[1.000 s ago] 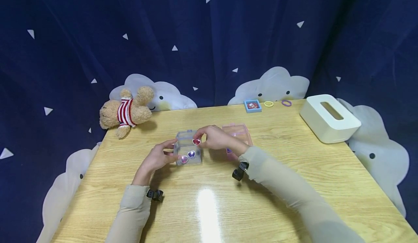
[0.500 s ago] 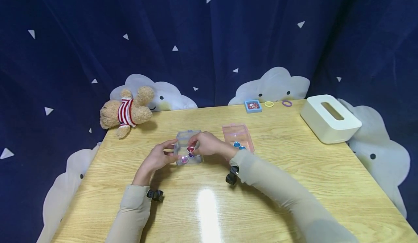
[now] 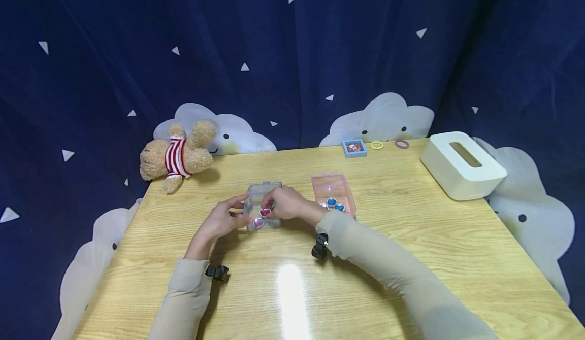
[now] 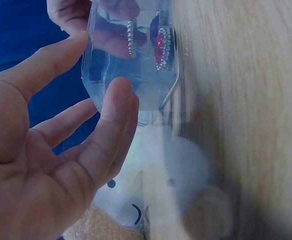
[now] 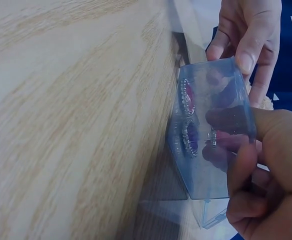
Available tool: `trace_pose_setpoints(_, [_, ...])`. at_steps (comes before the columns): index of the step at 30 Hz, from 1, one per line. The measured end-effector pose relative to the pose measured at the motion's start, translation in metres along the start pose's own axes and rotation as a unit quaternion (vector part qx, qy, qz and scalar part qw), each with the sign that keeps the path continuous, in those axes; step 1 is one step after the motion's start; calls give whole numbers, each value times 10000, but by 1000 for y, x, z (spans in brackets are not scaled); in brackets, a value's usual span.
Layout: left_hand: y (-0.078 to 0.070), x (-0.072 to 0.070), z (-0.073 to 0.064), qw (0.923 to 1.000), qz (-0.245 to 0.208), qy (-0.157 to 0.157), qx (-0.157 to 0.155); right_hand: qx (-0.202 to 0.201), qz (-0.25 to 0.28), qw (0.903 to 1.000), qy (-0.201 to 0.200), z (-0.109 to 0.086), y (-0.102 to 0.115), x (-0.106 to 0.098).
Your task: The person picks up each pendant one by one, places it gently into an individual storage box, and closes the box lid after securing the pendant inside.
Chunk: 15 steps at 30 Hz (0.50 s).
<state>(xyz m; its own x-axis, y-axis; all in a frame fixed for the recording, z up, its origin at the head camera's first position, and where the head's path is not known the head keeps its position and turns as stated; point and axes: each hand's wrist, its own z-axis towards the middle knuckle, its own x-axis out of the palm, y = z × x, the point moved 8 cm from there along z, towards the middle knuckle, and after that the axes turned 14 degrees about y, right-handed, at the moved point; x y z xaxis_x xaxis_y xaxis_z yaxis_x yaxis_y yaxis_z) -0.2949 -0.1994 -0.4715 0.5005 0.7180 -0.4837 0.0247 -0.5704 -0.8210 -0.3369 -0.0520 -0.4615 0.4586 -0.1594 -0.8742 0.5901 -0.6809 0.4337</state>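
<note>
A see-through bluish plastic box (image 3: pixel 260 190) stands with its lid raised at the middle of the table. My left hand (image 3: pixel 221 221) grips its left side, thumb and fingers against the walls. Inside the box, my right hand (image 3: pixel 287 202) pinches a red gem (image 5: pixel 214 138) with a silvery beaded rim, held above the floor of the box. A pink gem (image 5: pixel 187 97) and a purple gem (image 5: pixel 190 138) lie on that floor. In the head view the pink gem shows near the front, while the purple one is hidden behind the right hand.
Right of the hands, an open pink box (image 3: pixel 348 198) holds several gems, among them a blue gem (image 3: pixel 331 202). A teddy bear (image 3: pixel 178 157) lies back left. Along the back are a blue frame (image 3: pixel 354 148), a yellow ring (image 3: pixel 377 145), a purple ring (image 3: pixel 401 144) and a white tissue box (image 3: pixel 463 170).
My right hand has moved left and down into the bluish box with the red gem. More of the pink box shows now. The left hand has stayed in place.
</note>
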Motion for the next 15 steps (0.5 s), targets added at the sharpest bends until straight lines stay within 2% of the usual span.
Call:
trace_pose_setpoints(8, [1, 1, -1, 10000, 8, -26, -35, 142, 65, 9998, 120, 0, -3, 2])
trace_pose_setpoints(15, [1, 0, -1, 10000, -39, -24, -6, -54, 386, 9992, -43, -3, -5, -3])
